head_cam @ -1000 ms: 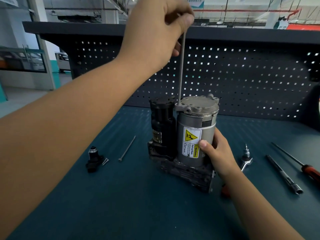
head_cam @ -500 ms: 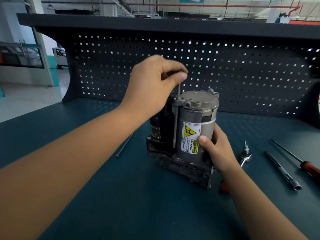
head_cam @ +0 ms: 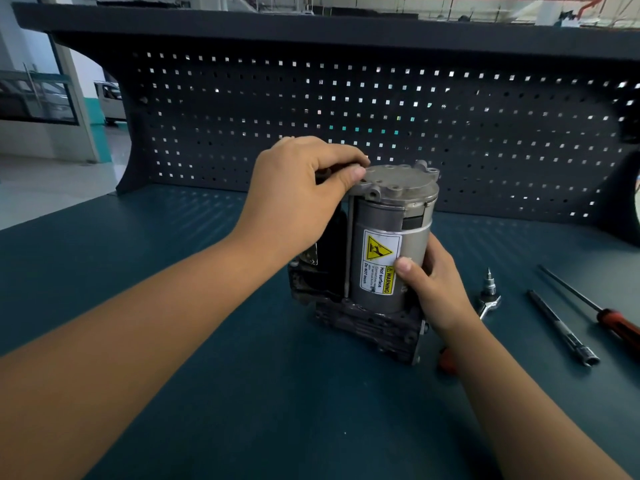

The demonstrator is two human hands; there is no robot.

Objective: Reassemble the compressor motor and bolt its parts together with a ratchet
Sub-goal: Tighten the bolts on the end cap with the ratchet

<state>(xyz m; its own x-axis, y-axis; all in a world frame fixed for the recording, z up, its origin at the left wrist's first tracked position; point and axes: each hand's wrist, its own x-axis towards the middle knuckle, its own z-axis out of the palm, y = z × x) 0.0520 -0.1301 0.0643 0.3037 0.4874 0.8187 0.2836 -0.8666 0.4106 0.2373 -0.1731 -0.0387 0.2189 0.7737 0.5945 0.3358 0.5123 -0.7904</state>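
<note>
The compressor motor (head_cam: 388,223) stands upright mid-bench, a grey cylinder with a yellow warning label and a cast end cap on top, seated on a dark finned base (head_cam: 374,323). A long bolt (head_cam: 347,251) runs down its left side through the cap's ear. My left hand (head_cam: 304,195) pinches the bolt's head at the cap's left corner with thumb and fingers. My right hand (head_cam: 433,285) grips the cylinder's lower right side, thumb on the label. The ratchet (head_cam: 488,299) lies on the bench right of the motor, partly behind my right wrist.
A long extension bar (head_cam: 561,327) and a red-handled screwdriver (head_cam: 595,306) lie at the right. A red object (head_cam: 446,362) peeks out under my right forearm. A dark pegboard (head_cam: 381,116) backs the blue-green bench (head_cam: 242,393).
My left hand has come down with the long bolt, which has slid through the cap's ear until only its head shows at the top. My right hand has kept its hold.
</note>
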